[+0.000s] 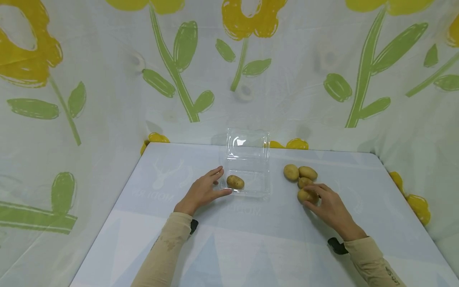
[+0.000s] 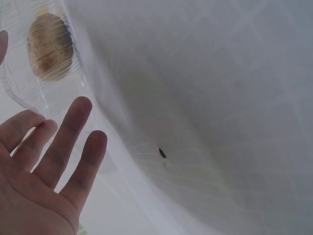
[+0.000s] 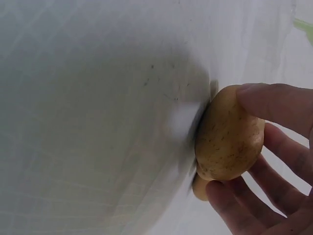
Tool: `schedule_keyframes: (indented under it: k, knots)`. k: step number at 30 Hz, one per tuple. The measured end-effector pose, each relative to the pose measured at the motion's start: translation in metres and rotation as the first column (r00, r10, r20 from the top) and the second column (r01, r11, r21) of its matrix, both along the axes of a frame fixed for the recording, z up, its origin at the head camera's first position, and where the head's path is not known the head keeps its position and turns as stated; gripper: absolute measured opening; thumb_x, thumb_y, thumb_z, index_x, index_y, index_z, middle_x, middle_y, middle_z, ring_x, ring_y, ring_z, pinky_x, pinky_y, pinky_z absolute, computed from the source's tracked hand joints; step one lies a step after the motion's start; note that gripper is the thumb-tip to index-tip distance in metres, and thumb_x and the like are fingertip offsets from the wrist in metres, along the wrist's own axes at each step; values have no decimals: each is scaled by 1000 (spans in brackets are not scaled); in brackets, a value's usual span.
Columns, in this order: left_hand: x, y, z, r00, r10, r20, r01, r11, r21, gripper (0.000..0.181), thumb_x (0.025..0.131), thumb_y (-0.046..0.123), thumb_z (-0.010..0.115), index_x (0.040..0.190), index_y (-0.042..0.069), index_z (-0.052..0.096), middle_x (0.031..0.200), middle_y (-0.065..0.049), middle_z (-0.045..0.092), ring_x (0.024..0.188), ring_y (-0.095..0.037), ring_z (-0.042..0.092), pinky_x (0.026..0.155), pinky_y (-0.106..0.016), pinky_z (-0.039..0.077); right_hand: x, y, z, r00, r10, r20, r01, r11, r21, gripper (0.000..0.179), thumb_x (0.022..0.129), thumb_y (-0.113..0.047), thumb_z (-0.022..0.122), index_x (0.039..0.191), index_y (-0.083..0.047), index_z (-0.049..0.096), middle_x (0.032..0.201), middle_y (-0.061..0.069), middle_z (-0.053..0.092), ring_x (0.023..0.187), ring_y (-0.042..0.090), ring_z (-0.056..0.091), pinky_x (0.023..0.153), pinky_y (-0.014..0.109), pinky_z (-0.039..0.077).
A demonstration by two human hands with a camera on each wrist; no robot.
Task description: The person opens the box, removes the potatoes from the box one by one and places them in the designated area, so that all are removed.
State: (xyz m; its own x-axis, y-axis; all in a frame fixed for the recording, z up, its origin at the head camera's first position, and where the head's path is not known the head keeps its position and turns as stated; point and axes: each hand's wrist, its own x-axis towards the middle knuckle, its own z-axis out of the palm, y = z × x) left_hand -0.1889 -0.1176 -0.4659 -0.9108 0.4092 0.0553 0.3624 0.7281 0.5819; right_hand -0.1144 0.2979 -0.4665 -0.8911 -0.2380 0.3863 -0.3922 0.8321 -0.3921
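Observation:
A clear plastic clamshell box (image 1: pixel 259 184) stands on the table, its lid (image 1: pixel 247 149) raised at the back. One potato (image 1: pixel 235 182) lies in its left part. Beside the box's left front corner is my left hand (image 1: pixel 202 193), fingers extended and thumb along the front edge; the left wrist view shows the fingers spread, with fingertips (image 2: pixel 35 117) right at the box's rim. To the right of the box, my right hand (image 1: pixel 331 209) pinches a potato (image 3: pixel 227 137) between thumb and fingers, close over the table. Just behind it sits a smaller potato (image 1: pixel 305 182), partly overlapped by the fingers.
Two more potatoes, a rounder one (image 1: pixel 291 172) and a longer one (image 1: pixel 307 173), lie side by side behind the small one. The white patterned table (image 1: pixel 222 243) meets a flowered curtain (image 1: pixel 287 99) at the back, with curtain at both sides too.

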Motion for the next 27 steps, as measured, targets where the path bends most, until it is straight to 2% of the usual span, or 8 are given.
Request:
schedule_keyframes:
  k: [3, 16, 27]
  knots:
    - [0, 0, 0, 1000, 0, -7, 0, 1000, 3, 89, 86, 58, 75, 154, 9, 43, 163, 3, 35, 113, -19, 67, 107, -47, 44, 0, -1, 0, 1000, 3, -4, -3, 1000, -4, 48, 72, 1, 90, 116, -4, 70, 116, 17, 66, 99, 33, 66, 76, 49, 56]
    - [0, -2, -1, 1000, -9, -8, 9, 1000, 16, 90, 85, 58, 75, 154, 10, 43, 163, 4, 35, 112, -19, 67, 107, -46, 44, -1, 2, -1, 1000, 0, -8, 0, 1000, -22, 52, 70, 8, 89, 117, -2, 69, 118, 17, 66, 105, 37, 65, 83, 53, 55]
    - [1, -2, -2, 1000, -9, -17, 9, 1000, 27, 90, 85, 59, 74, 154, 10, 44, 162, 4, 35, 113, -19, 67, 107, -46, 45, -1, 2, -4, 1000, -18, 22, 19, 1000, -17, 49, 73, 5, 87, 118, -1, 68, 121, 20, 64, 109, 40, 63, 87, 55, 54]
